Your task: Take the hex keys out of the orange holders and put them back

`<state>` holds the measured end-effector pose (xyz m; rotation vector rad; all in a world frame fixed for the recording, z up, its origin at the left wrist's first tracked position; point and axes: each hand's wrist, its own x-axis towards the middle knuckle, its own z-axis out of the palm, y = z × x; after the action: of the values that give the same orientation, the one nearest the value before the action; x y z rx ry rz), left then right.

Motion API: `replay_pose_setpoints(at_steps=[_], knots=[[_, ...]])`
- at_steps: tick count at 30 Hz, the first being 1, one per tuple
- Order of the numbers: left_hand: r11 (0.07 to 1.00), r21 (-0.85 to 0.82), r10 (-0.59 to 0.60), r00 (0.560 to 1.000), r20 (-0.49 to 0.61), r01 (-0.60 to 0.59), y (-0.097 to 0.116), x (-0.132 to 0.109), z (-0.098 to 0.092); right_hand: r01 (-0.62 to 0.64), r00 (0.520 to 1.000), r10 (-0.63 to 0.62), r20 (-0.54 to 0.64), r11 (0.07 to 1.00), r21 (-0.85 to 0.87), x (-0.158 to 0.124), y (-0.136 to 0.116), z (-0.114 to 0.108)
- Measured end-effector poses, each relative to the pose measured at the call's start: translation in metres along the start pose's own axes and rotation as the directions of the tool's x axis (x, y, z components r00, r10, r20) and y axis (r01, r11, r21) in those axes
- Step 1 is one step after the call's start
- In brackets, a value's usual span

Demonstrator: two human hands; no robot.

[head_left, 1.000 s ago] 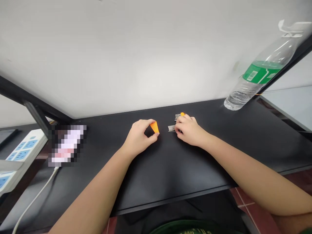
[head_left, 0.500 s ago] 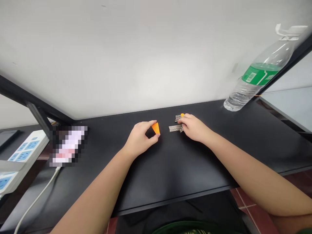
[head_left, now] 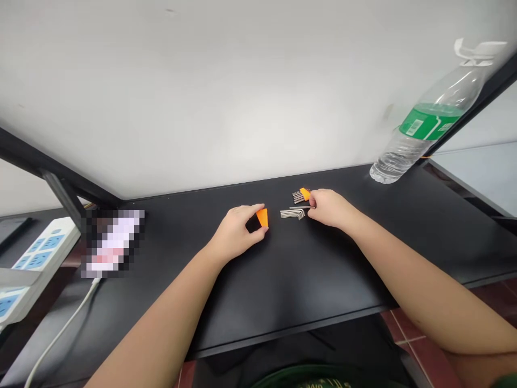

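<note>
An orange holder point(head_left: 262, 217) is pinched between the thumb and forefinger of my left hand point(head_left: 238, 233), just above the black table. My right hand point(head_left: 329, 207) is closed on one end of a single hex key point(head_left: 299, 207), whose thin shaft points left. Below that key, several L-shaped hex keys point(head_left: 290, 214) lie side by side on the table, their bent ends to the right. Right behind my right fingertips is a second orange holder point(head_left: 305, 194) with several metal keys sticking out to its left.
A large water bottle point(head_left: 416, 129) stands at the back right by a black frame bar. On the left are a pixelated phone point(head_left: 115, 242) with a white cable and a white power strip point(head_left: 44, 253). A wall rises behind the black table point(head_left: 299, 291).
My right hand has lifted a single hex key off the group and moved slightly right, uncovering the bent ends. My left hand has shifted a little right and down with the orange holder.
</note>
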<state>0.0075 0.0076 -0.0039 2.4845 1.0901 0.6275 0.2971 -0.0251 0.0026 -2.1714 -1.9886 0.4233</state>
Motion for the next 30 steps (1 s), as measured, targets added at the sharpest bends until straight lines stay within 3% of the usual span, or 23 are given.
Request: replay_pose_setpoints(at_steps=[3, 6, 8, 14, 30], knots=[[1.000, -0.004, 0.013, 0.999, 0.031, -0.013, -0.001, 0.000, 0.002, 0.063, 0.996, -0.050, -0.069, 0.977, 0.202, -0.001, 0.004, -0.002], [0.999, -0.022, 0.036, 0.999, 0.019, -0.036, 0.000, 0.000, 0.002, 0.251, 0.965, -0.199, -0.168, 0.883, 0.396, -0.004, 0.002, -0.002], [0.999, -0.032, 0.041, 0.999, 0.004, -0.041, 0.001, 0.000, 0.002, 0.374, 0.925, -0.299, -0.232, 0.820, 0.433, -0.008, -0.003, 0.000], [0.998, -0.067, 0.005, 1.000, -0.028, -0.007, 0.005, -0.001, 0.000, 0.549, 0.830, -0.447, -0.334, 0.758, 0.353, -0.019, -0.017, 0.002], [0.976, -0.216, 0.010, 1.000, -0.025, -0.015, 0.007, -0.003, -0.002, 0.668, 0.682, -0.558, -0.472, 0.738, 0.095, -0.022, -0.014, 0.005]])
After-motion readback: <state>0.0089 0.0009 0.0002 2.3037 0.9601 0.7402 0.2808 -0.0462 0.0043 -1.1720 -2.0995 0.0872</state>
